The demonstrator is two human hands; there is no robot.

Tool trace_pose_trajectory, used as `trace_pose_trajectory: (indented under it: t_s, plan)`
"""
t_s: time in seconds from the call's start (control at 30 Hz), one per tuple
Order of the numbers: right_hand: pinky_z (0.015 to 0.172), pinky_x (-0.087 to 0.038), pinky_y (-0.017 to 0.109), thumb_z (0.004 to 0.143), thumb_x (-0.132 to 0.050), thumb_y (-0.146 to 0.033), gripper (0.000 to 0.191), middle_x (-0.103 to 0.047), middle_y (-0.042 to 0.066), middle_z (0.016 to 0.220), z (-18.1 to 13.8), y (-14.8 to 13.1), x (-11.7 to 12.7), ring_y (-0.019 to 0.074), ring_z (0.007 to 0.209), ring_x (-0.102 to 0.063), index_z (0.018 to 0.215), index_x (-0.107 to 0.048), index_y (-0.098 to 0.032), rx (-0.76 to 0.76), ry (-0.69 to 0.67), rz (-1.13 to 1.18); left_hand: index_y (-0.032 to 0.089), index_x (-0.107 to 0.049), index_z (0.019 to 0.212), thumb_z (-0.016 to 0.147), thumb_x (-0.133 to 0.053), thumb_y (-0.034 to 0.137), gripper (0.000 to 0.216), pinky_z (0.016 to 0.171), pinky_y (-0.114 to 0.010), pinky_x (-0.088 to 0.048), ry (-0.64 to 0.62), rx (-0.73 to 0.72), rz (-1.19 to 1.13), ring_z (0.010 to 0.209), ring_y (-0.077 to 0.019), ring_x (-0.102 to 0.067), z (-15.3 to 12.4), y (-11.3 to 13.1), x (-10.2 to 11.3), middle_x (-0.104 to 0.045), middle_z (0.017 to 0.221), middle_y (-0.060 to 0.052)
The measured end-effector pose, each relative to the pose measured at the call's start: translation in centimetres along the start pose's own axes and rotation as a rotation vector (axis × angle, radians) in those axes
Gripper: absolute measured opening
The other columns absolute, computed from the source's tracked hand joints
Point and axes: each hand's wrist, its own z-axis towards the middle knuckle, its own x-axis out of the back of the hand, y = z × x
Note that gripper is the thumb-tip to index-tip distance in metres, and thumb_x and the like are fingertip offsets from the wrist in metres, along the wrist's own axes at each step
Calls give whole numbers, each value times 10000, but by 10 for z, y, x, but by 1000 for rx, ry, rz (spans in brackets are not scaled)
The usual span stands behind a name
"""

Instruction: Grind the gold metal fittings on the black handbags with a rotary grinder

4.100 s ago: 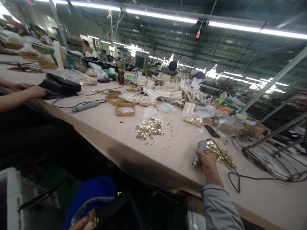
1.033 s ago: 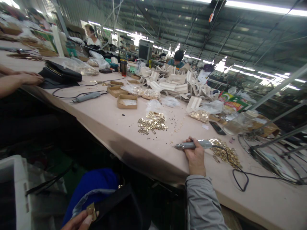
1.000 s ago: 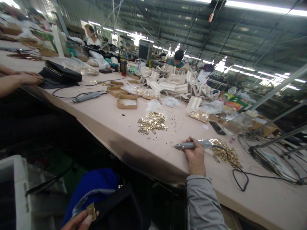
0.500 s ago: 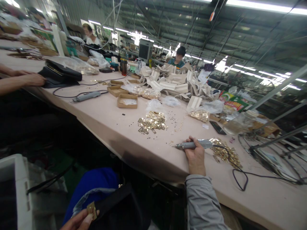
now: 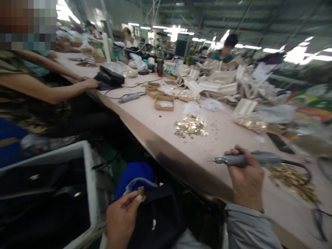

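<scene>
My right hand grips a grey electric screwdriver, held level above the pale table with its tip pointing left and its black cord trailing right. My left hand sits low, below the table edge, pinching a small gold metal fitting against a black bag on my lap. A heap of gold fittings lies on the table ahead of the screwdriver, and another heap lies to the right of my right hand.
A white crate with dark bags stands on my left. A co-worker's arms reach to a black bag. Cardboard trays, a second screwdriver, plastic bags and stacked white pieces cover the far table.
The view has swung left and down, showing the crate and the co-worker. My left hand has risen with the gold fitting and bag. My right hand still holds the screwdriver level.
</scene>
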Motion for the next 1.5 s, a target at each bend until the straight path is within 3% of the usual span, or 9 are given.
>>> trace_pose_trajectory:
  t_s: [0.1, 0.27, 0.43, 0.73, 1.5]
  plan:
    - [685, -611, 339, 818, -742, -158, 36, -630, 83, 1027, -41, 14, -23, 137, 784, -600, 828, -708, -151, -9, -94, -61, 155, -829, 846, 705, -773, 415, 302, 631, -331, -612, -67, 97, -166, 705, -295, -780, -13, 24, -11, -818, 757, -110]
    - [718, -585, 339, 825, -785, -203, 136, -599, 34, 1022, -111, 48, -47, 131, 801, -583, 933, -704, -188, -168, -289, -130, 144, -804, 771, 713, -723, 307, 190, 642, -308, -569, -99, 118, -248, 701, -268, -769, -28, 36, -19, -816, 768, -128]
    - [745, -548, 331, 861, -775, -206, 124, -609, 23, 1002, -148, 68, -55, 123, 775, -561, 963, -706, -220, -182, -397, -196, 137, -778, 754, 716, -697, 291, 178, 596, -304, -530, -146, 122, -236, 651, -261, -748, -40, 43, -24, -802, 727, -122]
    - [716, -494, 361, 879, -737, -201, 114, -641, 33, 954, -170, 65, -52, 145, 717, -570, 979, -691, -230, -81, -562, -253, 113, -785, 801, 725, -682, 259, 194, 612, -320, -539, -223, 121, -177, 675, -267, -746, -54, 55, -33, -804, 764, -141]
    - [735, -483, 363, 877, -730, -176, 162, -649, 40, 968, -179, 65, -46, 159, 747, -594, 1020, -681, -232, -87, -621, -261, 120, -784, 796, 743, -646, 196, 166, 588, -303, -509, -204, 82, -113, 648, -240, -719, -66, 61, -34, -785, 736, -122]
